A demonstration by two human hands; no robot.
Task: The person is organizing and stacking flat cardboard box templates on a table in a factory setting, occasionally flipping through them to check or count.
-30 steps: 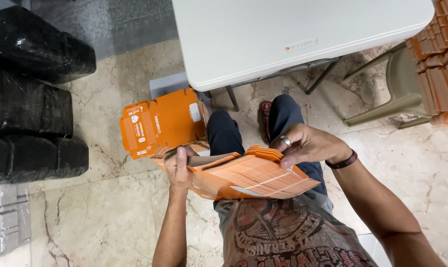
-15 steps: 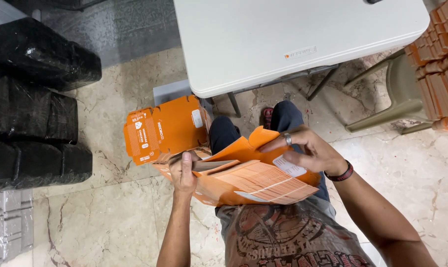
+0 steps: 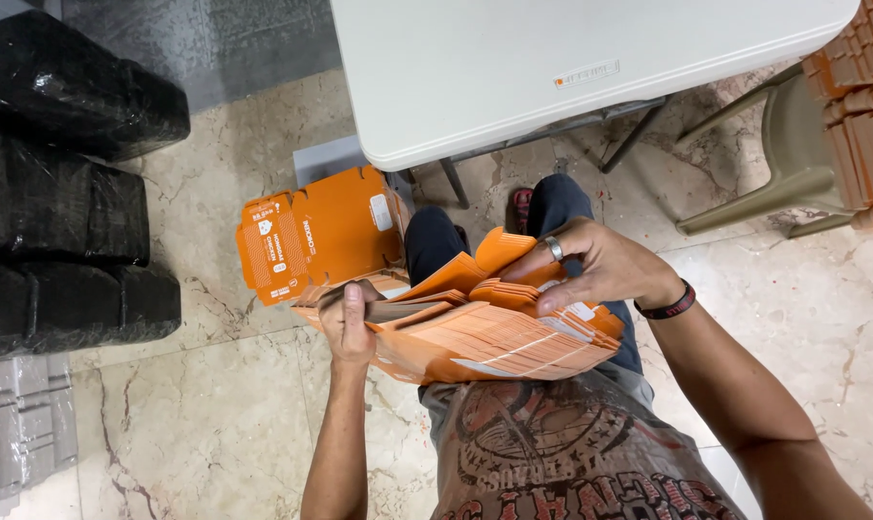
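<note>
On our lap at 6 o'clock below the counter (image 3: 513,87), left hand (image 3: 348,327) clamps the stack of flat orange cartons (image 3: 485,342) at 9, right hand (image 3: 600,270) fingers pinch the top flap at 1; light, floppy, slippery, best gripped at edges.

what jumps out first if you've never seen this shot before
The bright orange stack of flat cardboard blanks on the person's lap, mid-frame, draws the eye first: the left hand grips its near end while the right hand lifts one blank's flap. Behind lie a flat orange carton on the marble floor, a white table above, and black wrapped bundles at left.
</note>
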